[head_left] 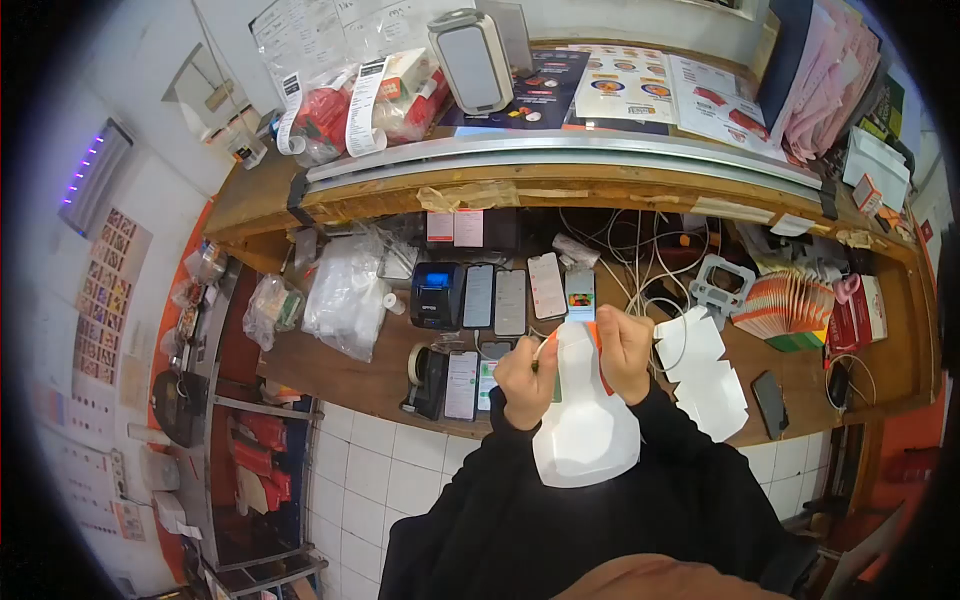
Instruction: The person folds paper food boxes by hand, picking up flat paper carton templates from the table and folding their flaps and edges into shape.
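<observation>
White card, with thin strips of orange and green showing at its sides, forms the carton [588,440] held before the person's body, at the front edge of the desk [330,378]. Its long axis runs front to back: the narrow end points toward the phones, the broad end toward the person's torso. The left hand [525,385] and right hand [626,352] are both closed, gripping its 2 sides near the narrow end. Fingertips behind the card are hidden; its printed outer face mostly faces away. A small dark spot by the left thumb is hard to make out.
</observation>
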`<state>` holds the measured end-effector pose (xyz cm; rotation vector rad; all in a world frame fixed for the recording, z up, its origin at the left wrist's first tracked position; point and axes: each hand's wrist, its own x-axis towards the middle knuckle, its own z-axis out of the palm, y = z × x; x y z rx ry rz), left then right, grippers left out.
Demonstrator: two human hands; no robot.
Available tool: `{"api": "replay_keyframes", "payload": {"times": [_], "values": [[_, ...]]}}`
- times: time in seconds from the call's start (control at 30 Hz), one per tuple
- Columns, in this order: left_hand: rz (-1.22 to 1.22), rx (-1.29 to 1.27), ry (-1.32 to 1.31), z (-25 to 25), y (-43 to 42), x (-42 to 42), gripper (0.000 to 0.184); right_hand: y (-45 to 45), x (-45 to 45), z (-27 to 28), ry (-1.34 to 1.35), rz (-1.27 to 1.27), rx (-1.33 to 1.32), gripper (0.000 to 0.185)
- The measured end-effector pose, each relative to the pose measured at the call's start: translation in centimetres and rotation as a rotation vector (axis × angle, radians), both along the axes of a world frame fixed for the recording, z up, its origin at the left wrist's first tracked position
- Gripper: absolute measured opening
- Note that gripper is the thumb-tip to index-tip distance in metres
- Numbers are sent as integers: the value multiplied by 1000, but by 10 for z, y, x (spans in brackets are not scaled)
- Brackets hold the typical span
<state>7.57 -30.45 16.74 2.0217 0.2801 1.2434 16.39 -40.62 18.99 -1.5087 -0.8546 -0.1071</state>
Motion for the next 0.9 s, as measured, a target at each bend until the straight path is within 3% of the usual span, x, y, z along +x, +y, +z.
{"api": "replay_keyframes", "payload": {"times": [0.1,0.13,0.17,0.23,0.27,0.3,0.37,0.4,0.43,0.47,0.5,0.53,0.57,0.6,0.63,0.67,0.7,0.77,0.8,0.83,0.9], "values": [[180,95,-55,12,9,0,22,11,-13,21,15,-70,77,17],[264,-29,-252,12,17,4,27,5,-13,27,102,21,-15,14],[364,-105,-272,19,26,-3,27,-1,-12,33,183,104,-116,11],[207,-155,-467,21,40,-8,30,-1,-9,20,-12,372,-290,6],[203,-155,-463,25,40,-6,30,0,-13,11,-54,279,-250,12],[76,-134,-409,38,36,-2,32,3,-15,3,-50,278,-249,12],[-48,-114,-345,22,40,-9,34,9,-20,-10,93,-35,85,13],[-232,-406,-65,-19,49,-22,35,10,-20,-8,99,-34,85,13],[-413,-690,225,-19,50,-26,37,10,-19,-3,98,-8,92,13],[-499,-739,140,-16,42,-22,29,11,-18,2,97,14,101,14],[-503,-736,150,-12,41,-22,29,11,-17,4,96,33,110,16],[-412,-657,135,-11,41,-23,27,4,-14,-3,326,151,8,21],[-325,-578,120,-9,39,-24,24,2,-11,-4,337,139,12,21],[-291,-473,135,-2,41,-26,21,0,-7,-3,602,280,-5,24],[-300,-473,152,8,33,-23,21,-4,-4,-5,869,425,-16,26],[-207,-518,-41,20,23,-13,19,-12,1,-20,982,577,-17,39],[-114,-557,-236,30,13,-1,18,-19,0,-28,989,568,-1,39],[-72,-675,-402,28,11,5,18,-35,-6,-41,754,815,84,73],[-301,-596,-219,14,21,-6,20,-47,4,-53,506,1000,-112,93],[-532,-514,-31,3,23,-11,22,-57,3,-61,470,1050,-135,94],[-568,-461,81,15,-3,4,28,-81,-2,-77,617,977,-41,95]]}}
